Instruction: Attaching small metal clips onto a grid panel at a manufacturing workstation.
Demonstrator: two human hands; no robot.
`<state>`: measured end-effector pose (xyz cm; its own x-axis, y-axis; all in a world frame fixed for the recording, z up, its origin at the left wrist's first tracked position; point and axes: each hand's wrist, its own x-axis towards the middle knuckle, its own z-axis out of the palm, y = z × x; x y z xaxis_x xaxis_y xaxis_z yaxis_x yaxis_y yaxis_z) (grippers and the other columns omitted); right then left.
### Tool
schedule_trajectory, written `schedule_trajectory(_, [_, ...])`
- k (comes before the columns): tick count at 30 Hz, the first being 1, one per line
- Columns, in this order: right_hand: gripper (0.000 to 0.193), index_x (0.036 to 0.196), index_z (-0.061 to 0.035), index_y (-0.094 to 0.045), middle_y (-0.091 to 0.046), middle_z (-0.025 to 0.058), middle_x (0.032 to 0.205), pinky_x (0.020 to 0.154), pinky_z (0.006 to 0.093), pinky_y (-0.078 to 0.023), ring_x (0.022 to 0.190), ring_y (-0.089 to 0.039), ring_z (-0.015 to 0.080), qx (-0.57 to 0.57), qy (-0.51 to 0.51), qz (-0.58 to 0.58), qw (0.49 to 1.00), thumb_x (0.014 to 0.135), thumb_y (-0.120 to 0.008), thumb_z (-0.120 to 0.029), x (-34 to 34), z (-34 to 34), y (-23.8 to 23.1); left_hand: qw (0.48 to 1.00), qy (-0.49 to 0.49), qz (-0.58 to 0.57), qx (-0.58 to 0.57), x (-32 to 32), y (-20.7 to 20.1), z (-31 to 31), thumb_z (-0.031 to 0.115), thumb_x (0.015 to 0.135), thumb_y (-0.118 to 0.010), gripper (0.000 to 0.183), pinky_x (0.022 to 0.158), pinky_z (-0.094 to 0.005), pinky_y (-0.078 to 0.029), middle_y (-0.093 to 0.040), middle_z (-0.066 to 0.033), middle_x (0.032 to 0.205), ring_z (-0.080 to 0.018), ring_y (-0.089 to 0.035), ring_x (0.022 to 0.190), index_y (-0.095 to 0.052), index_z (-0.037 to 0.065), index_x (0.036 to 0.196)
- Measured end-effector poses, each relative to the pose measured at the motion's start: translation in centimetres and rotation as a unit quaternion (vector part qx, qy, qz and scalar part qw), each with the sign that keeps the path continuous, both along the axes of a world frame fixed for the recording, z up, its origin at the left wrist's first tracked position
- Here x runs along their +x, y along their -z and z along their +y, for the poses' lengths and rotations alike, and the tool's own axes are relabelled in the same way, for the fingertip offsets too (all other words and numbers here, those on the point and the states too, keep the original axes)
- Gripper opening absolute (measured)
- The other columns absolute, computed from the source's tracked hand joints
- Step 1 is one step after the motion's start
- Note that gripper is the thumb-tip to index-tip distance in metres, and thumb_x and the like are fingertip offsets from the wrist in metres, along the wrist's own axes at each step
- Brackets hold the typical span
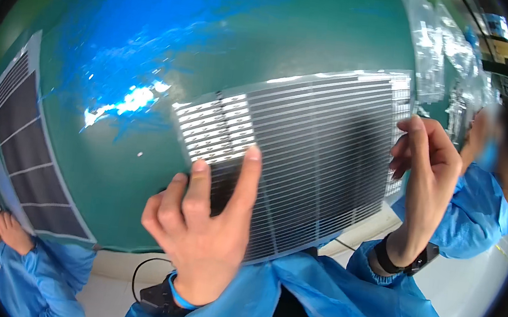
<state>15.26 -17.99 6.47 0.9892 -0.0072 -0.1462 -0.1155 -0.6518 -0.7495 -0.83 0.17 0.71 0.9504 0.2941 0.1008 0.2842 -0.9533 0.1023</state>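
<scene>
We find the left hand (206,234) spread on the striped sheet (322,159) at the bench's (114,193) near edge, the right hand (431,165) loosely curled by its right end, pinch unclear, and judge this steadying, the next move calling for even pressure.

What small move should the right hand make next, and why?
Perhaps lower the right hand lightly onto the striped sheet near its white end strip: it is curled by that end, while the left hand appears to rest beside the white patterned block at the opposite end.
</scene>
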Motion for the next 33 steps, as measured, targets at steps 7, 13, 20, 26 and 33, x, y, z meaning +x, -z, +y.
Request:
schedule_trajectory(7, [0.017, 0.101, 0.0018, -0.067, -0.061, 0.0130, 0.087, 0.068, 0.0351, -0.050, 0.075, -0.061, 0.0235, -0.197, -0.045, -0.125, 0.971, 0.092, -0.072, -0.012, 3.9, -6.4, 1.1, 0.998, -0.021, 0.053, -0.003, -0.3, -1.0, -0.5, 0.021, 0.099, -0.062, 0.047, 0.110, -0.0502, -0.034, -0.050, -0.0159, 0.134, -0.0360, -0.045, 0.124, -0.062, 0.027, 0.146])
schedule_trajectory(13, [0.026, 0.100, 0.0050, -0.065, -0.062, 0.0161, 0.093, 0.078, 0.0386, -0.052, 0.087, -0.063, 0.0280, -0.211, -0.075, -0.087, 0.971, 0.088, -0.074, -0.016, 4.7, -7.6, 1.7, 0.998, -0.014, 0.032, -0.050, -0.7, -0.6, -0.3, 0.032, 0.102, -0.059, 0.054, 0.104, -0.0543, -0.036, -0.050, -0.0209, 0.141, -0.0385, -0.047, 0.123, -0.053, 0.007, 0.150])
schedule_trajectory(20, [0.016, 0.089, 0.0061, -0.066, -0.064, 0.0139, 0.084, 0.072, 0.0362, -0.053, 0.073, -0.065, 0.0249, -0.171, -0.089, -0.029, 0.981, 0.086, -0.070, -0.009, 5.4, -7.7, 1.6, 0.992, -0.038, -0.069, -0.096, 0.2, -1.8, -0.2, 0.028, 0.101, -0.064, 0.045, 0.097, -0.0497, -0.043, -0.061, -0.0214, 0.127, -0.0370, -0.057, 0.111, -0.063, -0.003, 0.134])
schedule_trajectory(26, [0.015, 0.092, 0.0051, -0.068, -0.067, 0.0095, 0.080, 0.067, 0.0306, -0.050, 0.070, -0.062, 0.0161, -0.129, -0.072, -0.013, 0.989, 0.087, -0.069, -0.008, 5.1, -8.6, -0.6, 0.972, -0.008, -0.145, -0.184, 0.2, -2.9, -0.2, 0.029, 0.101, -0.065, 0.044, 0.096, -0.0503, -0.042, -0.061, -0.0216, 0.126, -0.0383, -0.055, 0.111, -0.064, -0.002, 0.132])
schedule_trajectory(33, [0.009, 0.096, 0.0026, -0.069, -0.073, 0.0044, 0.083, 0.066, 0.0220, -0.049, 0.075, -0.066, 0.0074, 0.083, -0.110, 0.092, 0.986, 0.093, -0.068, -0.006, 1.7, -5.4, -1.6, 0.816, 0.022, -0.112, -0.567, 0.0, -3.1, 0.0, 0.029, 0.101, -0.066, 0.045, 0.094, -0.0508, -0.043, -0.061, -0.0201, 0.125, -0.0374, -0.057, 0.107, -0.064, -0.002, 0.133])
